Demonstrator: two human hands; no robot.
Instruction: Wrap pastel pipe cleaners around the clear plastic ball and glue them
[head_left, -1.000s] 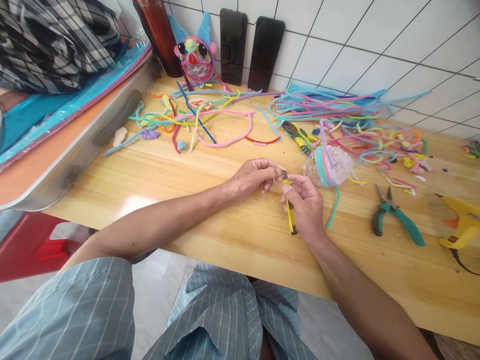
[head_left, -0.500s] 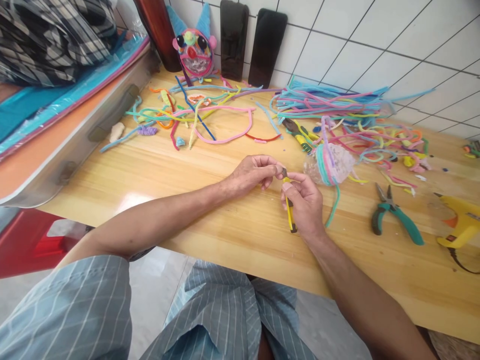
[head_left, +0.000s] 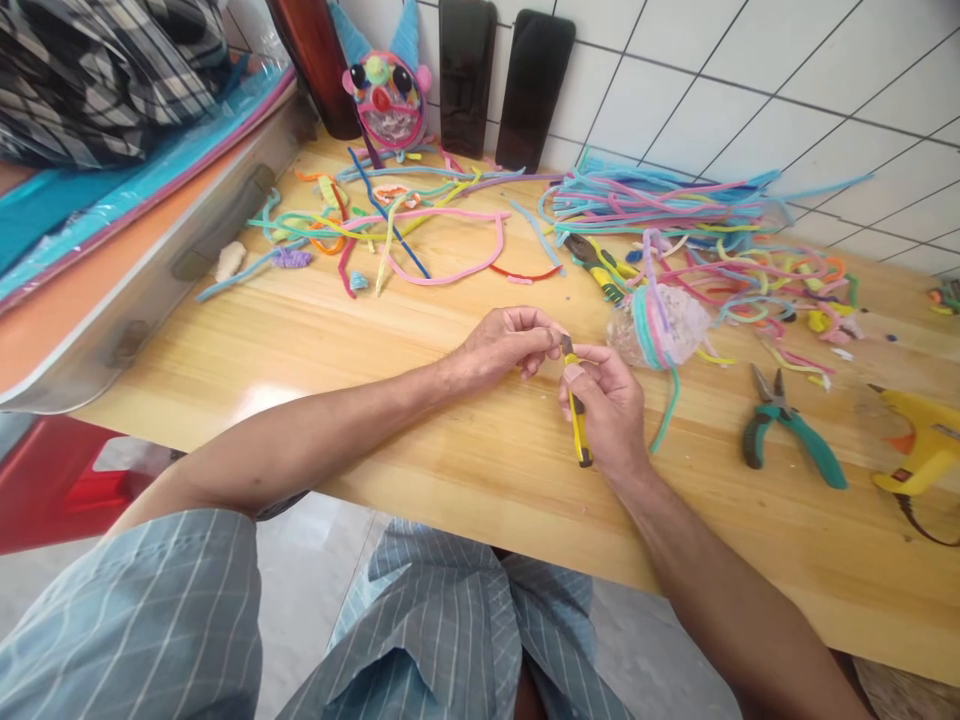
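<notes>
My right hand is closed around a yellow and black utility knife, its short dark blade end pointing up and away from me. Close by on the left, my left hand pinches with thumb and forefinger at the blade's tip; whatever small thing it may hold there is hidden by the fingers. Just beyond my right hand lies a clear crumpled plastic ball wrapped with teal, pink and purple pipe cleaners, one teal end trailing toward me.
Green-handled pliers and a yellow glue gun lie at right. Yellow-black pliers sit behind the ball. A pipe cleaner bundle and loose pieces spread along the back, near a decorated face figure. A plastic bin stands left.
Both hands stay almost in place, with the knife tilted very slightly differently. The whole view has shifted a little; nothing has been picked up or let go.
</notes>
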